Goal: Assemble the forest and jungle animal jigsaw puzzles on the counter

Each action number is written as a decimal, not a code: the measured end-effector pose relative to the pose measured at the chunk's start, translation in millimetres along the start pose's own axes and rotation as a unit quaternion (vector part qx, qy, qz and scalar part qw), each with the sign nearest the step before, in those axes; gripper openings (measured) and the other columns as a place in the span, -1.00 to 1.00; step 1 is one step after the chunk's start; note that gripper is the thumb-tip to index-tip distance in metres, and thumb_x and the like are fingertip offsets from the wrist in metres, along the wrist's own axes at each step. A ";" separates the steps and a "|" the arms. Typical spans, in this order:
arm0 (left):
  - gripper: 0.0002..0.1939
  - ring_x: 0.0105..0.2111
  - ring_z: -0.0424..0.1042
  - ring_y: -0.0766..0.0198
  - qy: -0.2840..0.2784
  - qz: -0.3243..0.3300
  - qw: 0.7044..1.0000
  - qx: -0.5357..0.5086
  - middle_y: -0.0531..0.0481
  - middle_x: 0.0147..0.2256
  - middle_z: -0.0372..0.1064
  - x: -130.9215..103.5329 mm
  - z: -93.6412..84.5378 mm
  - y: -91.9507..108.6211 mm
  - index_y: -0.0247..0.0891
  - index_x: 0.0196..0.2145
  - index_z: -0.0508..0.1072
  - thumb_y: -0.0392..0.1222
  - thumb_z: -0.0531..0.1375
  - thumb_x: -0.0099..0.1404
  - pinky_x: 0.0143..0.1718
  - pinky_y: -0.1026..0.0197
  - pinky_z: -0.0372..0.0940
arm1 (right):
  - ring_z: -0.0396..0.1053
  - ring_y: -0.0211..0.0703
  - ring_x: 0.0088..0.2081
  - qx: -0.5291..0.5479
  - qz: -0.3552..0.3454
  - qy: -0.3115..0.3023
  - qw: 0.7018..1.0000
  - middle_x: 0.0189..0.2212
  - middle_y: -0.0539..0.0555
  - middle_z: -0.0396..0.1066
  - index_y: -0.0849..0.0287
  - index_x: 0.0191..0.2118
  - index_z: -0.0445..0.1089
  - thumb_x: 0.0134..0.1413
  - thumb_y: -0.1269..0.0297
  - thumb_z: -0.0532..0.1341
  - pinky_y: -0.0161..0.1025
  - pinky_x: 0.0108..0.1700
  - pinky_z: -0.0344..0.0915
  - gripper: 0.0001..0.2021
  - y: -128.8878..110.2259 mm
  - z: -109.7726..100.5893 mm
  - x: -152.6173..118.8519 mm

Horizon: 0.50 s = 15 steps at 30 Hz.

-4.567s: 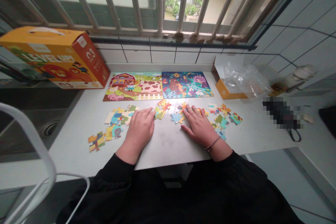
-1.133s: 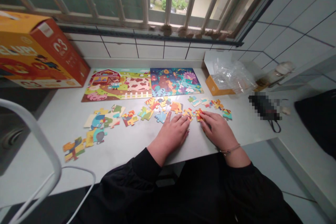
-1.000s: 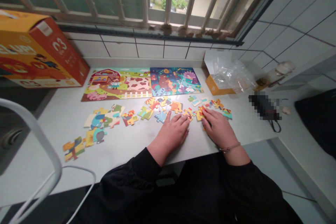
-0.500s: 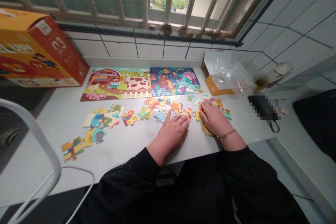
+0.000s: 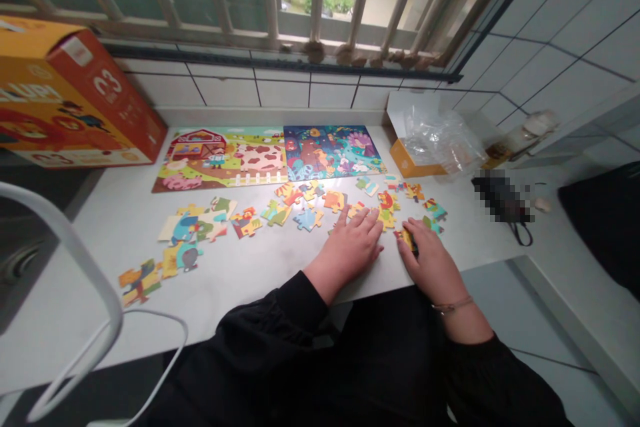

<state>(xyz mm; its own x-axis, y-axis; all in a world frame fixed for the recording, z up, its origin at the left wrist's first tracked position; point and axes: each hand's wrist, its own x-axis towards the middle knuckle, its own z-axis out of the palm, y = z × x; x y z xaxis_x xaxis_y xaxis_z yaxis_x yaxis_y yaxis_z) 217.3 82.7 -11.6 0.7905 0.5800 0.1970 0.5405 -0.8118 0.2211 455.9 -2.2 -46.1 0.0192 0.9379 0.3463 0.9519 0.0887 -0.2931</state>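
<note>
My right hand (image 5: pixel 434 259) is closed around a yellow and dark puzzle piece (image 5: pixel 408 239) near the front edge of the white counter; its fingers partly cover the piece. Palm down, my left hand (image 5: pixel 350 247) lies on the counter with fingers stretched out, the tips by an orange and yellow piece (image 5: pixel 358 209) that they partly hide. Between and beyond both hands is a piece with a red and yellow animal (image 5: pixel 387 203). A blue piece (image 5: pixel 307 217) and an orange piece (image 5: pixel 335 201) lie left of my left fingertips. Joined animal pieces (image 5: pixel 185 228) sit farther left.
Behind the pieces lie a farm picture board (image 5: pixel 225 159) and a dark blue forest board (image 5: pixel 335 152). An open orange box (image 5: pixel 417 160) with clear plastic (image 5: pixel 440 140) stands back right. A large orange box (image 5: pixel 90 93) is at left, and a white curved tube (image 5: pixel 100 293) crosses the near left.
My right hand has drawn back toward the front edge, uncovering pieces, and now grips one piece. My left hand has shifted right, still flat on the counter.
</note>
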 end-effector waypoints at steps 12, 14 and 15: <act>-0.61 0.40 0.37 -0.02 0.009 0.075 0.996 -0.057 -0.20 0.37 0.44 -13.1 5.8 12.5 -0.24 0.25 0.49 -0.02 0.19 0.61 0.64 -0.32 -0.20 | 0.35 0.29 0.44 0.011 0.049 0.017 0.999 0.36 0.40 0.45 0.21 0.31 0.47 0.53 0.00 0.12 0.33 0.49 0.29 -0.51 46.5 -1.0 31.4; -0.64 0.37 0.39 -0.02 0.010 0.082 0.995 -0.062 -0.20 0.35 0.46 -14.0 5.5 13.3 -0.23 0.22 0.50 -0.03 0.20 0.61 0.63 -0.31 -0.16 | 0.44 0.25 0.36 0.015 0.033 0.038 0.999 0.29 0.37 0.51 0.19 0.29 0.48 0.50 0.01 0.17 0.28 0.45 0.34 -0.53 43.2 -0.7 39.7; -0.66 0.36 0.41 -0.02 0.011 0.085 0.994 -0.065 -0.20 0.34 0.47 -13.9 5.4 13.5 -0.23 0.21 0.51 -0.04 0.21 0.60 0.63 -0.30 -0.15 | 0.46 0.24 0.32 0.016 0.024 0.050 0.998 0.26 0.36 0.53 0.19 0.27 0.49 0.48 0.02 0.19 0.26 0.44 0.36 -0.55 40.9 -0.7 43.7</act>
<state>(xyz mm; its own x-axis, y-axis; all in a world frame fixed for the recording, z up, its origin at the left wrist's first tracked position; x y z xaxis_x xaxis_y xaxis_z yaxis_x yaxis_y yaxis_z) 215.2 63.3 -16.5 0.8597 0.4375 0.2636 0.3561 -0.8834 0.3046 495.9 42.2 -42.3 0.0969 0.9038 0.4168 0.9391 0.0557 -0.3391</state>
